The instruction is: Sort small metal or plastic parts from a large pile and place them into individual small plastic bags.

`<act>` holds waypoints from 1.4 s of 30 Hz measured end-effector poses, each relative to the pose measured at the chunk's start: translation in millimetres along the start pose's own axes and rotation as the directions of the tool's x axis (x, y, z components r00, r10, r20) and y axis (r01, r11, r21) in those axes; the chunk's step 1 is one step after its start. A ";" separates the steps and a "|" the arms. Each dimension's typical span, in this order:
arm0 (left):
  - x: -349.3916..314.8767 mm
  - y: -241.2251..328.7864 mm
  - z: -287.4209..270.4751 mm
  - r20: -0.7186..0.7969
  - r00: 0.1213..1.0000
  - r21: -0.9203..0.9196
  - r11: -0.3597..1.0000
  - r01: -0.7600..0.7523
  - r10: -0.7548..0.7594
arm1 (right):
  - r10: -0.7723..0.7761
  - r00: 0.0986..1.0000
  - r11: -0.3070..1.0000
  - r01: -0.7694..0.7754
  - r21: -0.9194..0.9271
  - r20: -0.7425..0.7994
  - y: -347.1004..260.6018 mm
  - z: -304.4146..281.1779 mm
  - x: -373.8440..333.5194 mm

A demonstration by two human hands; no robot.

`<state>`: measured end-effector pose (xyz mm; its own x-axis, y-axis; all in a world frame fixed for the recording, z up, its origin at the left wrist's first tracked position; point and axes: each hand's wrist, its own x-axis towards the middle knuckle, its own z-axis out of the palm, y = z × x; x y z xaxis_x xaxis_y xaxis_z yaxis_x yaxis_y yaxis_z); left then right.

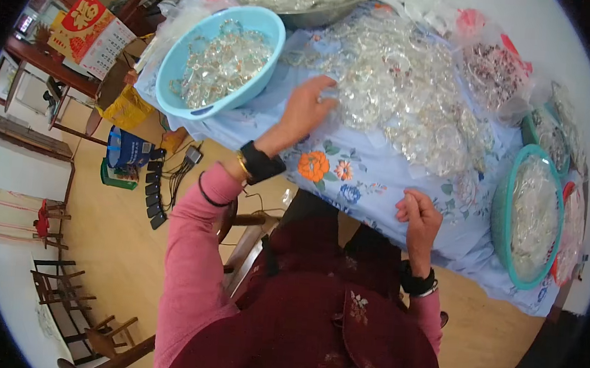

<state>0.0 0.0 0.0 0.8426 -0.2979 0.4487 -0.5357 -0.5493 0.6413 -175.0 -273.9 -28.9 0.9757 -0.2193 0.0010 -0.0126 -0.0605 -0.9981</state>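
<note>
My left hand (306, 108) is at the left edge of a big heap of clear plastic packets (398, 82) with bead bracelets in them. Its thumb and forefinger are apart, and nothing shows between them. Over the table's front edge, my right hand (421, 223) is closed, with thumb and fingers pressed together; whatever may be in them is too small or hidden. Left of my left hand, a light blue basin (273, 66) holds several loose-looking packets of bracelets (221, 69).
A blue flowered cloth (370, 182) covers the table. Teal baskets (504, 219) of packets stand at its right end, near a plastic bag of dark beads (494, 71). A metal bowl (313, 16) sits at the back. Black devices with cables (156, 195) lie on the floor.
</note>
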 end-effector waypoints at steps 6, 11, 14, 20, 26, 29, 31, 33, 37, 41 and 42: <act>-18.5 -9.7 -34.9 0.030 0.951 0.103 0.947 0.304 -0.309 | -0.070 0.997 0.998 0.069 0.009 0.014 -1.5 5.8 2.1; -31.1 -6.1 -23.4 0.069 0.992 0.348 0.934 0.079 -0.109 | -0.042 0.999 0.999 0.042 0.003 0.028 0.7 2.5 -1.4; -31.0 -3.8 -22.3 0.128 0.984 0.365 0.928 0.073 -0.128 | -0.044 0.998 0.999 0.045 -0.008 0.032 -0.4 2.9 -2.5; -26.1 -3.9 -20.8 0.139 0.971 0.285 0.947 0.149 -0.195 | -0.040 0.999 0.999 0.041 -0.019 0.032 -1.6 0.8 -1.7; -24.6 -1.4 -23.9 0.089 0.960 0.203 0.948 0.244 -0.266 | -0.056 0.998 0.998 0.056 -0.020 0.035 -1.6 4.9 0.6; -22.2 -6.0 -21.9 0.064 0.943 0.002 0.945 0.328 -0.327 | -0.053 0.998 0.998 0.054 -0.025 0.030 -0.9 2.3 -0.3; -17.7 -3.5 -24.9 0.074 0.909 -0.347 0.844 0.409 -0.410 | -0.039 0.999 0.999 0.039 -0.023 0.023 -1.2 2.5 0.5; -18.5 1.2 -27.4 0.030 0.900 -0.402 0.819 0.409 -0.435 | -0.039 0.999 0.999 0.039 -0.016 0.031 -2.6 3.5 0.6; -18.1 18.1 -30.7 -0.017 0.878 -0.564 0.729 0.387 -0.479 | -0.044 0.998 0.999 0.044 -0.014 0.033 -2.1 2.2 -0.9; -13.4 46.2 -19.9 0.089 0.886 -0.685 0.618 0.386 -0.454 | -0.040 0.999 0.999 0.041 -0.012 0.025 -4.6 -2.7 0.5; -14.2 57.3 -12.5 0.135 0.884 -0.705 0.583 0.403 -0.447 | -0.018 0.999 1.000 0.018 0.007 0.034 -5.9 -3.9 0.1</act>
<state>-43.4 -17.5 38.1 0.9921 -0.1231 0.0255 -0.0119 0.1099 0.9939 -175.7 -277.4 -22.8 0.9826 -0.1848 0.0169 0.0064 -0.0574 -0.9983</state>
